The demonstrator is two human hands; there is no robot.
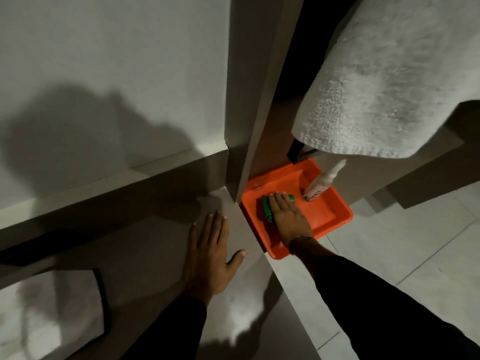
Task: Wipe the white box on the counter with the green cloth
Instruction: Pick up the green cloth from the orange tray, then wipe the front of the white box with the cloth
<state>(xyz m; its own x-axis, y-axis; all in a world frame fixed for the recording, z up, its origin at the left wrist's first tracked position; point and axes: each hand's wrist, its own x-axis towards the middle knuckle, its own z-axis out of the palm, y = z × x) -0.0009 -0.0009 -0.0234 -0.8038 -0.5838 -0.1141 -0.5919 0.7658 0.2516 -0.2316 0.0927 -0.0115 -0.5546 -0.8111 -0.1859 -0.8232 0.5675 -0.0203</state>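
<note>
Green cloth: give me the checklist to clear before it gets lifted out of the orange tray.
1. Right hand on green cloth: ok, laid over it.
2. Cloth gripped: cannot tell, fingers look flat.
3. Cloth inside orange tray: ok.
4. Bottle apart from the hand: ok.
5. Left hand free: ok, flat on the counter.
6. White box located: cannot tell.

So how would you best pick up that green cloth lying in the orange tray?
Pinch the rolled left edge of the green cloth, coming from above. It lies low in the orange tray, and the right hand covers the rest.
</note>
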